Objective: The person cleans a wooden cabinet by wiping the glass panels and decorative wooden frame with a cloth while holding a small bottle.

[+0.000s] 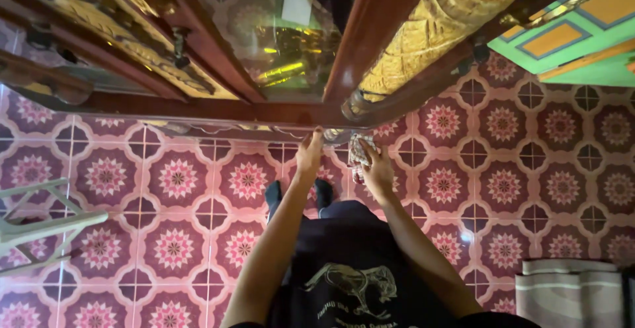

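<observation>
While the head camera looks straight down, the person's left hand [309,150] reaches up to the bottom wooden edge of a dark red-brown wooden cabinet with glass doors [198,111], fingers curled over that edge so it's gripping the frame. Right beside it, the right hand [379,168] is closed around a crumpled patterned white-and-brown cloth [359,149], pressing it up near the lower corner of an opened cabinet door with a carved golden panel [423,27]. The cloth sits just under the rounded end of that door frame, between the two hands and touching the right one. Below, you can see the person's black printed shirt [350,268] and dark-socked feet standing on a glossy floor of pink and maroon flower-pattern tiles [529,182]. Off to the left there's a pale green plastic chair [40,225], and in the lower right corner a grey striped folded mat [569,291].
</observation>
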